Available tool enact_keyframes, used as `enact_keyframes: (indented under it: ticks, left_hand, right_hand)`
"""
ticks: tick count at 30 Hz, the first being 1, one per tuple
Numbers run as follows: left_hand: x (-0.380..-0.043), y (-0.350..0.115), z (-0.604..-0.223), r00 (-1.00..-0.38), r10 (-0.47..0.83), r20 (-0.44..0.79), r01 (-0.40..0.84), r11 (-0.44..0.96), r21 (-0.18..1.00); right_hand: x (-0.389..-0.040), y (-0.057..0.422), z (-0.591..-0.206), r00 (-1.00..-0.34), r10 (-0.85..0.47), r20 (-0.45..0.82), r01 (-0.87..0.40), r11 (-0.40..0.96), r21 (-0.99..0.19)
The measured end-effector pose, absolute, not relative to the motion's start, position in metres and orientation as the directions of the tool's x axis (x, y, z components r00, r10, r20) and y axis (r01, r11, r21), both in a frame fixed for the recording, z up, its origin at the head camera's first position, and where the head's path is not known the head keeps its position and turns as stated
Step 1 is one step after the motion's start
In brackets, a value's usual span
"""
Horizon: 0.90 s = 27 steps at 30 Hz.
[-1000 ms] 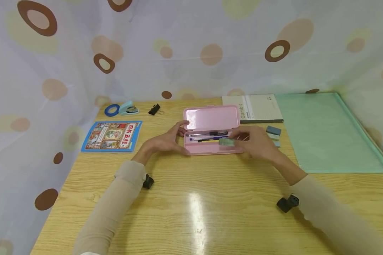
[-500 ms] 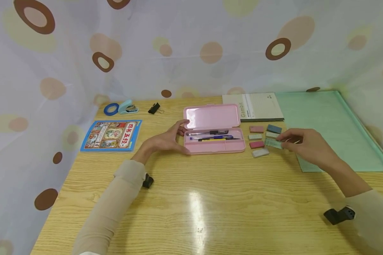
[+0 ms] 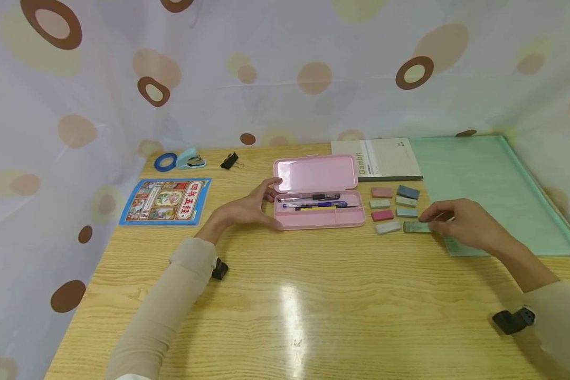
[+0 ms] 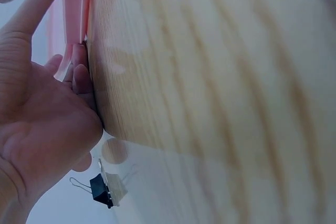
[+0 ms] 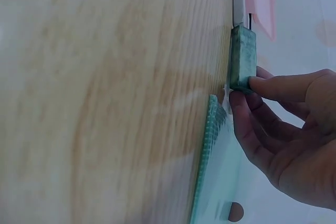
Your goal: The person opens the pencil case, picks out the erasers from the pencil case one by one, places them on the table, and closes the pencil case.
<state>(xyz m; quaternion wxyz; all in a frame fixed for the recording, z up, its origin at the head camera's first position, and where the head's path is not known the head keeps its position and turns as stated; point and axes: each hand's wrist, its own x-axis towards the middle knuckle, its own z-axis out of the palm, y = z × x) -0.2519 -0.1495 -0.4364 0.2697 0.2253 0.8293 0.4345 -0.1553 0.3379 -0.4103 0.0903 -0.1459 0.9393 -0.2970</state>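
Glossy wooden table (image 3: 285, 295), spotted curtain (image 3: 76, 105) on three sides; left hand (image 3: 247, 210) relaxed against pink pencil case (image 3: 318, 216); right hand (image 3: 461, 224) fingertips pinching green eraser (image 3: 415, 227), flat on table

Bright, even light from overhead leaves a white glare streak on the table (image 3: 290, 316), shadows are faint, edges bend fisheye-style, and both wrist views are blurred.

Head overview; wrist close-ups at tabletop (image 3: 285, 295)
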Motion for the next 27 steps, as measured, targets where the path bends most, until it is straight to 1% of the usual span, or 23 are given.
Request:
enact_keyframes:
  ticks: [5, 9, 15, 17, 20, 24, 27]
  left_hand:
    - [-0.252, -0.146, -0.437, -0.746, 0.618, -0.248, 0.15, 0.519, 0.842]
    - [-0.252, -0.145, -0.437, -0.748, 0.614, -0.252, 0.147, 0.523, 0.839]
    - [-0.252, -0.146, -0.436, -0.753, 0.605, -0.258, 0.13, 0.522, 0.843]
    - [-0.252, -0.147, -0.436, -0.753, 0.605, -0.26, 0.127, 0.52, 0.845]
    - [-0.252, -0.148, -0.437, -0.754, 0.603, -0.262, 0.125, 0.523, 0.843]
    - [-0.252, -0.149, -0.437, -0.757, 0.598, -0.262, 0.126, 0.528, 0.84]
    - [-0.251, -0.148, -0.435, -0.757, 0.599, -0.261, 0.127, 0.527, 0.84]
  right_hand:
    - [-0.161, 0.341, -0.409, -0.943, -0.32, -0.092, -0.217, 0.8, -0.559]
    - [-0.166, 0.342, -0.401, -0.949, -0.309, -0.066, -0.225, 0.809, -0.543]
    - [-0.18, 0.33, -0.388, -0.962, -0.271, -0.029, -0.209, 0.802, -0.559]
    - [-0.186, 0.321, -0.386, -0.966, -0.256, -0.027, -0.194, 0.792, -0.579]
    - [-0.196, 0.303, -0.385, -0.97, -0.241, -0.023, -0.17, 0.746, -0.644]
    - [-0.216, 0.275, -0.386, -0.97, -0.242, -0.02, -0.145, 0.641, -0.754]
    - [-0.233, 0.254, -0.389, -0.969, -0.243, -0.054, -0.094, 0.561, -0.822]
